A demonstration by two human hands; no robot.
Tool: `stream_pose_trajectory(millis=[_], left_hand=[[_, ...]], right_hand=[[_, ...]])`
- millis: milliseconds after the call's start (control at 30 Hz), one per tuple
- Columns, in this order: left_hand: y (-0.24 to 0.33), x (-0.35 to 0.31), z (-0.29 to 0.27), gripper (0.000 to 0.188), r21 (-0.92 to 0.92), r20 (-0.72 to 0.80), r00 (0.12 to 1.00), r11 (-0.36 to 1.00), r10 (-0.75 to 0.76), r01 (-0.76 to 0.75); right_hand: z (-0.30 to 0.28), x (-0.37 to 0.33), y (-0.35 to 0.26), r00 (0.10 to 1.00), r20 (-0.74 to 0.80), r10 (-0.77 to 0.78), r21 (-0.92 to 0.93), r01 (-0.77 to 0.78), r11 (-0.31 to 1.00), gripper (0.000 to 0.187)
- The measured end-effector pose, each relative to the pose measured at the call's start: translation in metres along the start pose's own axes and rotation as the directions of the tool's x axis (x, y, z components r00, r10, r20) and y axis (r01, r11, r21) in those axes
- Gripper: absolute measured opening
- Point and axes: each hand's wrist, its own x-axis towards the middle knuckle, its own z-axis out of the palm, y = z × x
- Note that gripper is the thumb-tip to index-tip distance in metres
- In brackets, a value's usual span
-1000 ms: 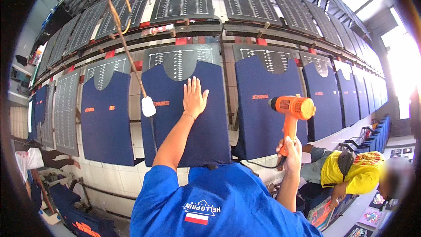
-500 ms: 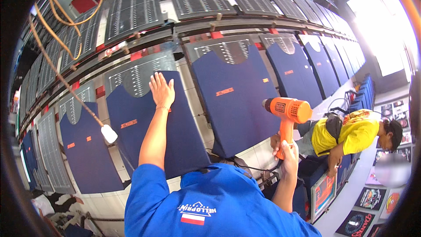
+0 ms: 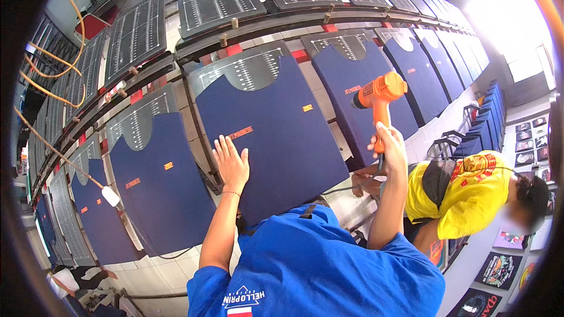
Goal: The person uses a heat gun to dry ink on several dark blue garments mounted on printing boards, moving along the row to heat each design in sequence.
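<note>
My left hand (image 3: 233, 163) lies with fingers spread on a navy fabric shirt piece (image 3: 288, 147), its fingertips at the small orange print on the left of the chest. A second small orange print sits at the upper right of that piece. The fabric is laid over a dark pallet board (image 3: 202, 76) with white ruled marks showing at the curved neckline. My right hand (image 3: 390, 144) is closed round the handle of an orange heat gun (image 3: 383, 89), held up with its dark nozzle toward the left, above the neighbouring navy piece (image 3: 341, 70).
More navy pieces (image 3: 158, 182) lie on boards along this row, both sides. Behind a dark rail (image 3: 264, 32) runs a row of bare boards (image 3: 220, 0). A cord with a white connector (image 3: 110, 196) hangs at left. A person in a yellow shirt (image 3: 470, 199) bends close on my right.
I have shifted right along the row. My left hand has gone from the left shirt piece to the one on its right. The heat gun, still in my right hand, has moved right too.
</note>
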Motion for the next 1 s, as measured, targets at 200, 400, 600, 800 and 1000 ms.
stream_pose_trajectory(millis=[200, 400, 600, 800, 1000], left_hand=[[0.051, 0.015, 0.015, 0.069, 0.052, -0.005, 0.992, 0.991, -0.124, 0.124], [0.075, 0.02, 0.022, 0.068, 0.052, 0.014, 0.987, 0.986, -0.158, 0.157], [0.077, 0.021, 0.024, 0.068, 0.06, 0.015, 0.988, 0.987, -0.151, 0.15], [0.066, 0.028, 0.029, 0.066, 0.082, -0.04, 0.972, 0.968, -0.233, 0.235], [0.082, 0.019, 0.028, 0.067, 0.073, -0.001, 0.979, 0.976, -0.205, 0.205]], right_hand=[[-0.053, 0.093, -0.006, 0.992, 0.115, 0.05, -0.025, -0.047, 0.999, 0.03], [-0.07, 0.14, 0.004, 0.98, 0.167, 0.104, -0.057, -0.095, 0.994, 0.029], [-0.072, 0.155, 0.012, 0.968, 0.199, 0.154, -0.017, -0.154, 0.988, 0.029], [-0.067, 0.157, 0.01, 0.964, 0.204, 0.169, -0.054, -0.161, 0.986, 0.027], [-0.069, 0.156, 0.014, 0.95, 0.252, 0.185, -0.034, -0.182, 0.983, 0.027]])
